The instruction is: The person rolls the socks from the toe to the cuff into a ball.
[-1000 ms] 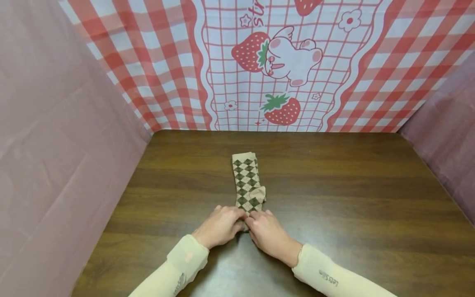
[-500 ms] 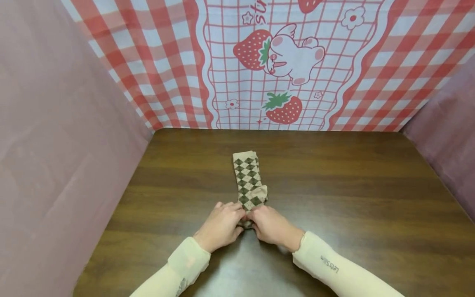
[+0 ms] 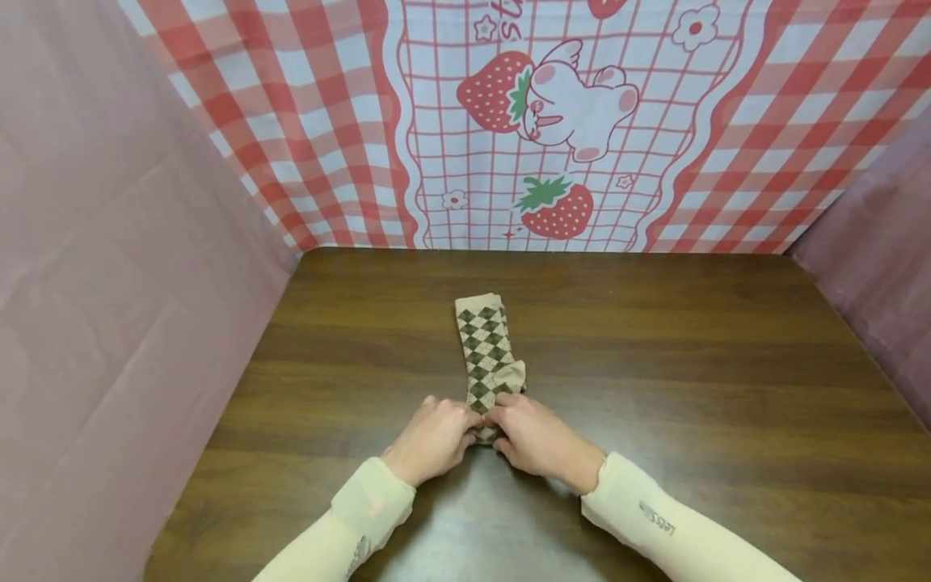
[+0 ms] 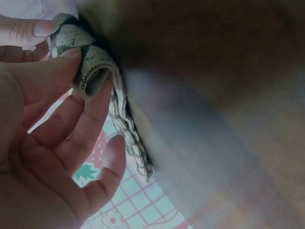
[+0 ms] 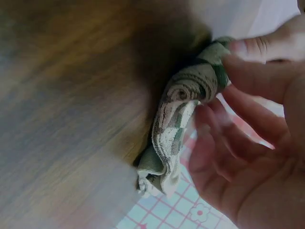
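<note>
Beige socks [image 3: 483,347] with dark green diamonds lie stacked on the table, cuffs toward the back and a plain beige heel [image 3: 512,374] sticking out to the right. The near end is rolled up, its coil showing in the right wrist view as a rolled end [image 5: 183,91]. My left hand [image 3: 435,436] pinches the left side of this roll between thumb and fingers. From the other side, my right hand [image 3: 541,436] pinches it too, thumb on the near face. In the left wrist view both thumbs press the sock roll [image 4: 88,52].
A brown wood-grain table [image 3: 655,364] bears the socks. Behind it hangs a red-and-white checked cloth [image 3: 327,121] with strawberries printed on it. Pinkish cloth walls [image 3: 145,283] stand at the left and right sides.
Both hands stay at the near end of the socks. The right hand's fingers have shifted slightly, with its thumb now lower on the roll. The camera view has tilted a little.
</note>
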Available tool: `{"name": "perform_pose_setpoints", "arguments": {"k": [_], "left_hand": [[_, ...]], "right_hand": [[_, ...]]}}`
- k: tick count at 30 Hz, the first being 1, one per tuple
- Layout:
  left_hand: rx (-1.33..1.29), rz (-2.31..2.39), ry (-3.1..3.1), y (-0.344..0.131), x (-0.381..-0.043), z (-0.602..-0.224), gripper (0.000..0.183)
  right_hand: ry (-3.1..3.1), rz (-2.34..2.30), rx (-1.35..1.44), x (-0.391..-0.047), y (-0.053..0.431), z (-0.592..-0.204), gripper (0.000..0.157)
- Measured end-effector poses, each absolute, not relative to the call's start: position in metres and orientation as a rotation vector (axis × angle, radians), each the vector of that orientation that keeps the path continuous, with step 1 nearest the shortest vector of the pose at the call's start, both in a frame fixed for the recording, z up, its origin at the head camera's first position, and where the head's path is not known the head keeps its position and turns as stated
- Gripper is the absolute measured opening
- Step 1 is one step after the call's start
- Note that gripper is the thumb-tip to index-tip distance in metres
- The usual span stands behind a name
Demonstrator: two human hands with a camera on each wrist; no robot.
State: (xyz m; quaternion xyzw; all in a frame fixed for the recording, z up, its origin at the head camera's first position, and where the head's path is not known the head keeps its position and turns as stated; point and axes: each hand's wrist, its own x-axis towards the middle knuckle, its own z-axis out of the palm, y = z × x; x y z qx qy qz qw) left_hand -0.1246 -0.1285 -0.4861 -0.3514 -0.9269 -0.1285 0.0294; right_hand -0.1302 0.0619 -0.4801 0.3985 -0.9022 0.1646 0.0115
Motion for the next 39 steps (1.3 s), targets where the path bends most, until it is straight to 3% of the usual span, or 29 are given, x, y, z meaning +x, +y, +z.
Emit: {"name": "perform_pose_setpoints", "arguments": {"k": [22,31,34,39], "left_hand": [[-1.052,-0.509,-2.949,-0.126,-0.134,-0.485,0.008],[-0.992,-0.461,-2.875,-0.126,-0.13,-0.489,0.009],[-0.974,-0.452,-2.781,-0.126,-0.128,-0.49,0.001],[-1.011,-0.392,-2.688,-0.125,-0.125,-0.489,0.009]], "right_hand": [[-2.671,0.295,1.236,-0.126,0.059,-0.486,0.003],[-2.692,0.291,1.262,-0.134,0.058,-0.484,0.019],[-2.691,0.299,1.28,-0.136,0.059,-0.483,0.024],[-2.716,0.351,1.282,-0.138,0.059,-0.482,0.025]]}}
